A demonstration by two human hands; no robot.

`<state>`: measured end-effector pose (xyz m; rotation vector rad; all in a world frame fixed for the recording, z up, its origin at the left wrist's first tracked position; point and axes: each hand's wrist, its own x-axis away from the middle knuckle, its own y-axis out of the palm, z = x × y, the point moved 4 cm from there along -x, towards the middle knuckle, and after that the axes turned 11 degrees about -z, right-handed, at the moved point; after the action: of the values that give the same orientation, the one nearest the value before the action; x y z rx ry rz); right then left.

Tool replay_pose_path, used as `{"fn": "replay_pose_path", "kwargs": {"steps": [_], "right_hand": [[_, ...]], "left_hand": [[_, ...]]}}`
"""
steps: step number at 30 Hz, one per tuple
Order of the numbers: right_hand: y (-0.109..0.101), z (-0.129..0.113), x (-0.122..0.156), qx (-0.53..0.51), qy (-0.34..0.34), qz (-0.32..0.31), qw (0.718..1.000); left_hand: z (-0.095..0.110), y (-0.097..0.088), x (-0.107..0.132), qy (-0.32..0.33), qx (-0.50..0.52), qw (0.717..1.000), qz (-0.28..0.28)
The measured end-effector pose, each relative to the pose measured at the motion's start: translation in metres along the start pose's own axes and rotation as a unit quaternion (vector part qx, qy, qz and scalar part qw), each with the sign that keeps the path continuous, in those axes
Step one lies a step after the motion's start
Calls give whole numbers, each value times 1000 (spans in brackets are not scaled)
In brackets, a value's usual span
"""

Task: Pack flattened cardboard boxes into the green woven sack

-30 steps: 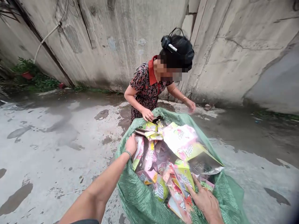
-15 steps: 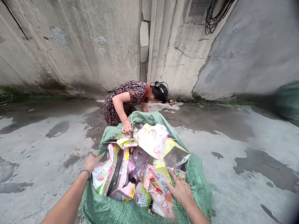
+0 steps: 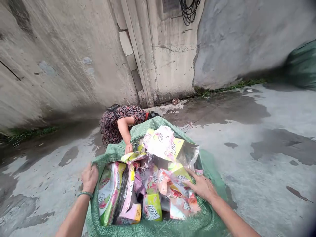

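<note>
A large green woven sack [image 3: 113, 230] stands wide-mouthed in front of me, full of colourful printed packaging [image 3: 153, 207] and clear plastic film. My left hand [image 3: 89, 177] is closed on the sack's rim at the left. Inside the right edge, my right hand [image 3: 201, 186] lies on the packaging with its fingers stretched out and apart. A big white, pink and yellow printed sheet [image 3: 163, 140] rests on top of the heap. Across the sack, another person's hand [image 3: 128, 148] reaches in at the far left rim.
The other person, in a patterned dress [image 3: 108, 128], bends behind the sack. Beyond stands a cracked concrete wall [image 3: 172, 65] with a coil of black cable [image 3: 189, 13]. Another green bundle [image 3: 302, 65] sits at the far right. Damp patches mark the concrete ground [image 3: 266, 115].
My left hand has gone from the packaging at the left edge to gripping the sack's rim, pulling it up. The other person has bent lower, and my view has swung right.
</note>
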<state>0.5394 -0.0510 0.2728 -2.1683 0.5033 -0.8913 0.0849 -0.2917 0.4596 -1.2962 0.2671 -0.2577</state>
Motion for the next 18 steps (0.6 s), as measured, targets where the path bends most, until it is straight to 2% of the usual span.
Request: {"fn": "replay_pose_path", "kwargs": {"steps": [3,6,8,10,12,14,16,18], "right_hand": [[-46,-4,29,-21,-32,51,998],[-100,-28,53,-40,-114,111,986],[-128,-50,59,7,-164,135,977],[-143,-68,56,85,-183,139,969],[-142,-80,47,152,-191,112,963],[-128,-86,37,185,-192,56,962],[-109,-87,30,192,-185,12,964],[-91,-86,31,182,-179,-2,967]], "left_hand": [[46,-2,24,65,37,997,-7],[94,-16,53,151,95,984,-13],[123,-28,69,209,118,971,-4],[148,-33,79,258,104,961,3],[166,-28,85,287,58,956,-9],[178,-13,89,300,14,953,-28],[182,5,92,306,-9,951,-32],[178,20,95,308,-15,951,-9]]}}
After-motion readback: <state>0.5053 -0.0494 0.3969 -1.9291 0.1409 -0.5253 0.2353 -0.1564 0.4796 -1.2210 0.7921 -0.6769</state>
